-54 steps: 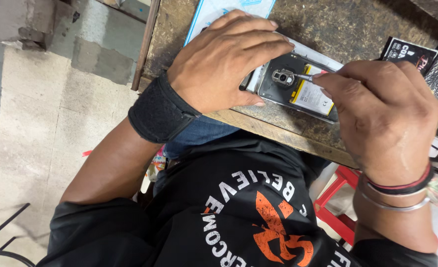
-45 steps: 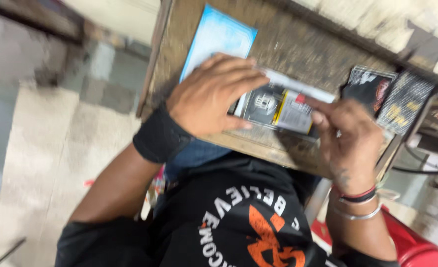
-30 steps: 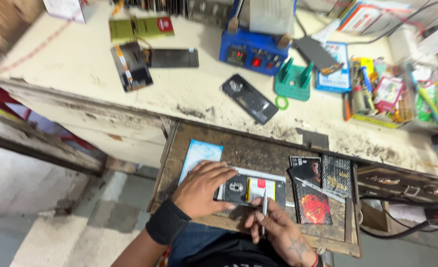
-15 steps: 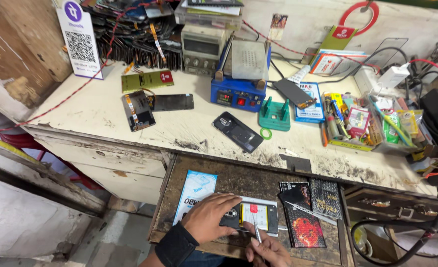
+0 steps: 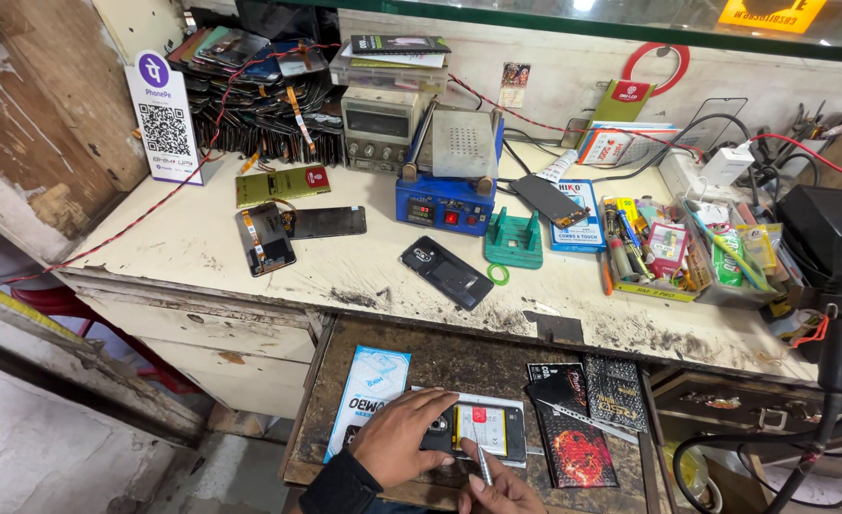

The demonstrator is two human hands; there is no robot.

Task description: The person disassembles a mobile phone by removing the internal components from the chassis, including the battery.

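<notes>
Your landmark is the opened phone (image 5: 473, 433), lying back-side up on the pull-out wooden board (image 5: 497, 366) below the bench. Behind the phone and well above it spreads the pale workbench (image 5: 250, 257), carrying a blue heating station (image 5: 448, 181), a green holder (image 5: 514, 240) and a dark phone (image 5: 446, 272); that clutter sits far enough back to leave your hands alone.

The board puts the phone low and close to you, likely so you can lean over it. Just left of the phone lies a light blue packet (image 5: 369, 395); just right lie dark printed packets (image 5: 573, 428), nearly touching it, so sideways room is tight. The board's near edge runs right under your wrists.

Your left hand (image 5: 404, 438) lies spread over the phone's left end, pressing it flat. Your right hand (image 5: 497, 493) pinches a thin metal tool (image 5: 482, 462), tip on the phone's open back.
</notes>
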